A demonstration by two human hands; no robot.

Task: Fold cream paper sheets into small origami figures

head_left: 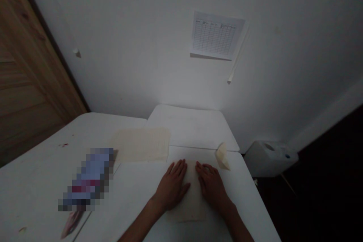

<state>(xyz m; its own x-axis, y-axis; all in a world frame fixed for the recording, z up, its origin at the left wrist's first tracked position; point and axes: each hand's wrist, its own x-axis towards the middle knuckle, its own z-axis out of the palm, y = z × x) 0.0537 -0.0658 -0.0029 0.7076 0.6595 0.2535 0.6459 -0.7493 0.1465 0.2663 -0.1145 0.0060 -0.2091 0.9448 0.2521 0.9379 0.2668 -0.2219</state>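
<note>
A thin beige sheet [190, 208], paper or cloth, lies flat on the white table in front of me. My left hand [174, 185] rests palm down on its left side, fingers stretched out and pointing away. On the right side, my right hand [211, 183] also lies flat with its fingers extended. Neither hand grasps anything. Just beyond my right hand stands a small folded beige piece [222, 156]. A larger beige sheet [144, 144] is spread out past my left hand, toward the back left.
A pixelated bluish object [90, 177] lies on the table's left, with a pinkish strip [72, 223] below it. The white wall holds a printed table sheet [216, 36]. A white plastic container [269, 158] stands right of the table. A wooden door [31, 56] is at left.
</note>
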